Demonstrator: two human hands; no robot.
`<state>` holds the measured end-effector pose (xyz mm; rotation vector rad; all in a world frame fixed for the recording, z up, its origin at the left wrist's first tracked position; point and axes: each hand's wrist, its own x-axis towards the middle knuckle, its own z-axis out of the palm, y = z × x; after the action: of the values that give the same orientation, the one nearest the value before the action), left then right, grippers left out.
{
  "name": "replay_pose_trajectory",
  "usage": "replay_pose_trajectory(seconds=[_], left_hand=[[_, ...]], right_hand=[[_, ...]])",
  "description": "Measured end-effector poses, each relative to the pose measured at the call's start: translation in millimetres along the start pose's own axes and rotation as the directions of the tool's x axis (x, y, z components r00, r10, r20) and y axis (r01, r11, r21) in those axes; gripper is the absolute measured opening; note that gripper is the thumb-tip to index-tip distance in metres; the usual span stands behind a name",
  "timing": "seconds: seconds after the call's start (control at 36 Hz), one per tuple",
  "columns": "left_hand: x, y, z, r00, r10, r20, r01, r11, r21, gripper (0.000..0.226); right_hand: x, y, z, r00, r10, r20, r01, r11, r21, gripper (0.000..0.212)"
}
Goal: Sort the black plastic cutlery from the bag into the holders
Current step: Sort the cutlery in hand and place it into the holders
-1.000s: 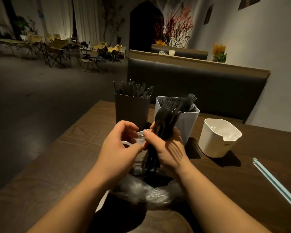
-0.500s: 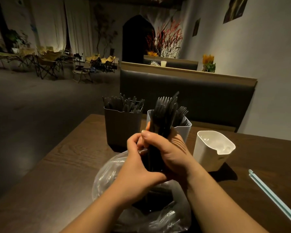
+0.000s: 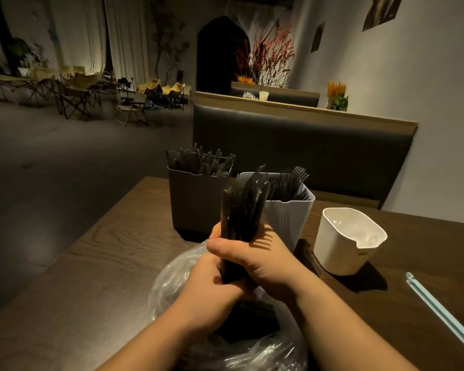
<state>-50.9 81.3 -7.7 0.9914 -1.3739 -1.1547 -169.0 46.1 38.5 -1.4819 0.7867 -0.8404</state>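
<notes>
Both hands hold one upright bundle of black plastic forks [image 3: 243,207] above the clear plastic bag [image 3: 172,279]. My right hand [image 3: 263,261] grips the bundle's middle, thumb across the front. My left hand [image 3: 212,285] grips the handles' lower end from the left. More black cutlery lies dark inside the bag. Behind the bundle stand three holders: a dark grey holder [image 3: 196,202] full of black cutlery, a light grey holder [image 3: 289,218] with forks, and a white holder [image 3: 346,242] that looks empty.
The wooden table [image 3: 91,263] carries everything; its left edge drops to the floor. A pale blue strip [image 3: 442,314] lies at the right. A dark padded bench back [image 3: 306,145] runs behind the holders.
The fork bundle has come up out of the bag and stands more upright. My left hand has left the bag's opening and closed on the handles' lower end.
</notes>
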Motion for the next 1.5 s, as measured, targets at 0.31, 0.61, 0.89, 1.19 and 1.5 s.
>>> replay_pose_trajectory(seconds=[0.31, 0.61, 0.89, 1.19, 1.5], left_hand=[[1, -9, 3, 0.998, -0.055, 0.025, 0.056, 0.997, -0.057, 0.025], [-1, -9, 6, 0.970, -0.027, -0.241, 0.105, 0.943, 0.316, 0.020], [-4, -6, 7, 0.947, -0.024, -0.319, 0.167, 0.888, 0.429, 0.023], [-4, -9, 9, 0.925, -0.043, -0.377, 0.224, 0.865, 0.449, 0.024], [-1, -12, 8, 0.951, -0.064, -0.301, 0.185, 0.901, 0.393, 0.034]], right_hand=[[5, -11, -19, 0.995, 0.048, -0.086, -0.063, 0.982, -0.179, 0.064], [-22, -61, -35, 0.836, -0.421, -0.351, 0.098, 0.746, -0.659, 0.064], [-18, -56, -27, 0.876, -0.325, -0.357, 0.180, 0.906, -0.383, 0.020], [-9, -38, -11, 0.800, -0.460, -0.385, 0.148, 0.774, -0.615, 0.039], [-8, -43, -19, 0.843, -0.378, -0.381, 0.176, 0.865, -0.470, 0.026]])
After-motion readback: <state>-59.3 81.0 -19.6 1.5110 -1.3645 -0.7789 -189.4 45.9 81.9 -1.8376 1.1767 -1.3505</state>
